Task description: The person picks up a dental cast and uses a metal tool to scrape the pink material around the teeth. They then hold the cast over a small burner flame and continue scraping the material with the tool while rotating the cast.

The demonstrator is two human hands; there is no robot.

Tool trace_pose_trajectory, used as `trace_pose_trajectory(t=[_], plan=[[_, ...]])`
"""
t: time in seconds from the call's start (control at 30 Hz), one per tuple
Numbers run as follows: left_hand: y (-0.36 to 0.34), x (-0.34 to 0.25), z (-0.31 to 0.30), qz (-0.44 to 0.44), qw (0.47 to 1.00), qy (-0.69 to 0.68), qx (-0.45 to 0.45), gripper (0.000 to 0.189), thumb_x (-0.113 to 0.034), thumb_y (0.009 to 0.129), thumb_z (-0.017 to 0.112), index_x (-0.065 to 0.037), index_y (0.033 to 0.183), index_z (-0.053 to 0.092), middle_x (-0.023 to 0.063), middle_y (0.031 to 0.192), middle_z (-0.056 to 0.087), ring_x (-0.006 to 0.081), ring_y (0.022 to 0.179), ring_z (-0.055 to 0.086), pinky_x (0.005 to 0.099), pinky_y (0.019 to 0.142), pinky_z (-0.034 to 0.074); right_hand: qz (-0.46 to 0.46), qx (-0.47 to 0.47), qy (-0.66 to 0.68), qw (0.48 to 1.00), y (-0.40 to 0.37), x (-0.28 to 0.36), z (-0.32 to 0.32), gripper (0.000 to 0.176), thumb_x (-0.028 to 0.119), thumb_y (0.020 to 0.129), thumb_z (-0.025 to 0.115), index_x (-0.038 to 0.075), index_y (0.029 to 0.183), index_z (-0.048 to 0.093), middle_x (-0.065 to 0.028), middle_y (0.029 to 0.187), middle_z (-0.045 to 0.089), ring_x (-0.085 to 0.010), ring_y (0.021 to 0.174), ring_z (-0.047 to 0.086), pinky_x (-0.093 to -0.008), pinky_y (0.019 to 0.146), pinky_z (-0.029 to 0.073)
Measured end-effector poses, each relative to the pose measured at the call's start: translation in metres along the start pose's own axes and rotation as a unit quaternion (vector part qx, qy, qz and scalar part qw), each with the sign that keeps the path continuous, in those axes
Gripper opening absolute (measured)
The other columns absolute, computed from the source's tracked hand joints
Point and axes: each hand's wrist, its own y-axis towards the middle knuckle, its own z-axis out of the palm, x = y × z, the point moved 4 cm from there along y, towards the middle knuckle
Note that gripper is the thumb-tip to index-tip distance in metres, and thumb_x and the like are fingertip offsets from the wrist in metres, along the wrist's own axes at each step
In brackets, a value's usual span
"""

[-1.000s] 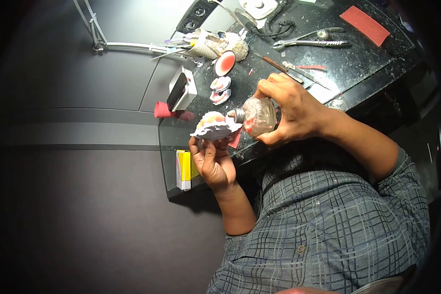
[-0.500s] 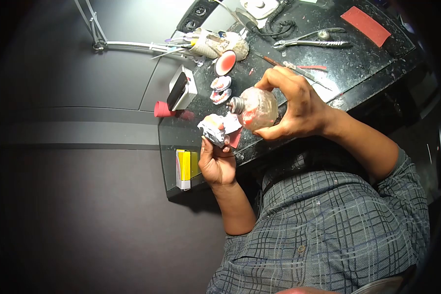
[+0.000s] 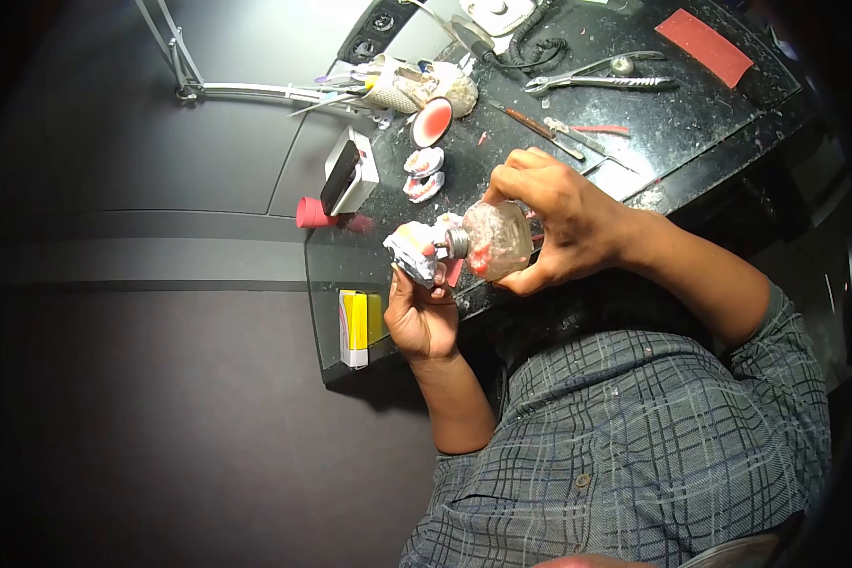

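Left hand: my left hand (image 3: 418, 317) is raised at the near edge of the tabletop (image 3: 691, 123), palm up, fingers closed around the underside of a plaster cast (image 3: 415, 248).
Plaster cast: white and rough-edged, with a pink patch on top – held in the air over the tabletop's near edge, tilted toward the bottle.
Right hand: my right hand (image 3: 563, 218) wraps a round glass bottle (image 3: 495, 239), fingers (image 3: 516, 180) curled over its top and thumb underneath.
Glass bottle: clear, with red inside low down, lying on its side in my grip; its metal neck (image 3: 456, 242) points at the cast and touches it or sits just beside it – I cannot tell which.
Near the cast: a yellow box (image 3: 355, 327) lies below my left hand, and a pink cylinder (image 3: 310, 212) rests at the tabletop's left edge.
Further back: 2 small casts (image 3: 424, 173) sit beside a phone (image 3: 343, 175) lying on a white box, with a round pink dish (image 3: 433, 121) behind them.
Far side: pliers (image 3: 596, 81) and a red sheet (image 3: 702, 47) lie well apart from my hands.
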Motion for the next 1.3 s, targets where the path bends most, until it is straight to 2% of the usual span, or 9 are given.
trace_pose_trajectory(t=[0.13, 0.3, 0.47, 0.57, 0.83, 1.03, 1.2, 1.3], plan=[[0.000, 0.000, -0.005, 0.002, 1.000, 0.006, -0.012, 0.042, -0.022, 0.105, 0.052, 0.001, 0.140, 0.048, 0.0147, 0.118, 0.066, 0.0215, 0.083, 0.061, 0.0282, 0.067, 0.052, 0.003, -0.030, -0.002, 1.000, -0.001, -0.004, 0.000, 0.054, 0.026, 0.057, 0.088, 0.001, 0.094, 0.058, -0.0139, 0.089, 0.062, -0.0311, 0.084, 0.058, -0.0384, 0.078, 0.046], [0.000, 0.001, -0.005, -0.001, 1.000, 0.002, 0.006, 0.042, -0.023, 0.105, 0.053, 0.002, 0.139, 0.049, 0.0155, 0.117, 0.067, 0.0214, 0.085, 0.062, 0.0281, 0.065, 0.051, 0.004, -0.002, 0.004, 1.000, 0.000, 0.000, -0.001, 0.054, 0.026, 0.057, 0.088, 0.001, 0.094, 0.059, -0.0136, 0.089, 0.062, -0.0310, 0.085, 0.059, -0.0384, 0.079, 0.046], [0.000, -0.004, -0.010, -0.010, 1.000, 0.004, 0.003, 0.041, -0.022, 0.105, 0.052, 0.003, 0.137, 0.050, 0.0171, 0.116, 0.069, 0.0207, 0.078, 0.063, 0.0262, 0.056, 0.049, -0.003, 0.005, 0.031, 0.999, 0.001, 0.000, -0.001, 0.054, 0.027, 0.057, 0.089, 0.001, 0.094, 0.059, -0.0134, 0.090, 0.062, -0.0309, 0.085, 0.059, -0.0383, 0.079, 0.046], [0.000, -0.005, -0.013, -0.025, 0.999, -0.021, 0.014, 0.041, -0.022, 0.104, 0.052, 0.003, 0.136, 0.051, 0.0182, 0.116, 0.069, 0.0209, 0.076, 0.064, 0.0257, 0.052, 0.047, -0.012, -0.027, 0.022, 0.999, 0.001, -0.001, -0.003, 0.054, 0.027, 0.057, 0.089, 0.001, 0.094, 0.059, -0.0133, 0.089, 0.062, -0.0306, 0.085, 0.059, -0.0382, 0.078, 0.046], [-0.002, -0.004, -0.015, -0.030, 0.999, -0.036, 0.003, 0.041, -0.023, 0.104, 0.052, 0.004, 0.135, 0.052, 0.0192, 0.120, 0.068, 0.0230, 0.084, 0.068, 0.0266, 0.051, 0.048, 0.002, 0.033, 0.031, 0.999, 0.000, 0.001, 0.001, 0.054, 0.027, 0.058, 0.089, 0.001, 0.093, 0.058, -0.0132, 0.089, 0.063, -0.0301, 0.083, 0.058, -0.0386, 0.077, 0.045], [-0.002, -0.004, -0.012, -0.035, 0.999, -0.034, 0.002, 0.040, -0.023, 0.105, 0.052, 0.004, 0.135, 0.052, 0.0196, 0.120, 0.068, 0.0241, 0.086, 0.069, 0.0275, 0.051, 0.048, 0.006, -0.015, 0.010, 1.000, -0.001, -0.004, 0.000, 0.053, 0.026, 0.058, 0.089, 0.002, 0.093, 0.058, -0.0116, 0.090, 0.063, -0.0294, 0.084, 0.057, -0.0374, 0.078, 0.045], [-0.002, -0.004, -0.013, -0.035, 0.999, -0.039, 0.016, 0.040, -0.023, 0.105, 0.051, 0.004, 0.134, 0.053, 0.0199, 0.119, 0.068, 0.0243, 0.087, 0.069, 0.0274, 0.051, 0.048, 0.007, 0.013, 0.015, 1.000, 0.000, -0.001, 0.000, 0.054, 0.027, 0.058, 0.089, 0.001, 0.094, 0.058, -0.0126, 0.089, 0.062, -0.0296, 0.084, 0.057, -0.0376, 0.077, 0.045], [-0.002, -0.004, -0.014, -0.031, 0.999, -0.036, -0.009, 0.040, -0.023, 0.105, 0.051, 0.004, 0.134, 0.053, 0.0203, 0.118, 0.068, 0.0237, 0.084, 0.068, 0.0267, 0.050, 0.048, 0.001, 0.024, 0.020, 1.000, 0.000, 0.000, 0.001, 0.055, 0.028, 0.058, 0.089, 0.001, 0.094, 0.058, -0.0134, 0.088, 0.062, -0.0298, 0.083, 0.058, -0.0383, 0.076, 0.045]])
